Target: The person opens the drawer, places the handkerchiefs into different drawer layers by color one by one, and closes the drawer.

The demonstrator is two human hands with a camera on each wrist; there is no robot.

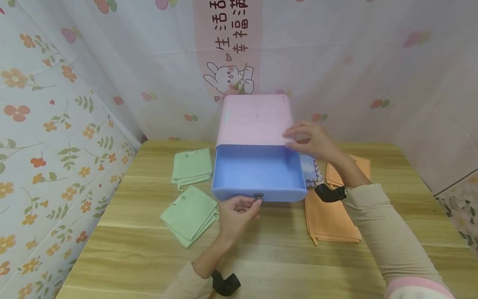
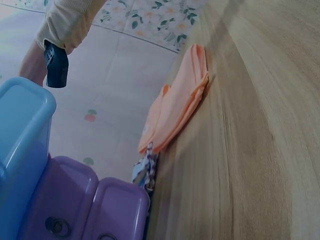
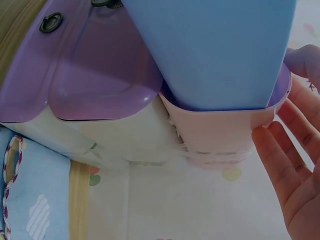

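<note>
At the middle of the wooden table [image 1: 224, 270], it's all about the blue drawer [image 1: 287, 195], which juts out of the pink casing [image 1: 255, 120] toward the person. Left hand [image 1: 239, 214] down at the drawer's front — thumb and fingers pinching the small dark ring pull [image 1: 258, 195], the other fingers curled in behind. Over on the far side, the right hand [image 1: 311, 141] has its fingers spread and only slightly bent, fingertips touching the casing's side close to the front rim; it's a light contact, no wrapping grip. Below, the wrist views pick out two purple drawer fronts [image 3: 105, 65], each with its own ring. Flanking the unit — two folded green cloths [image 1: 190, 216] to the left, two folded orange cloths [image 1: 332, 220] to the right, and a blue patterned cloth [image 1: 309, 168] tucked just beside the drawer, near the right forearm.
</note>
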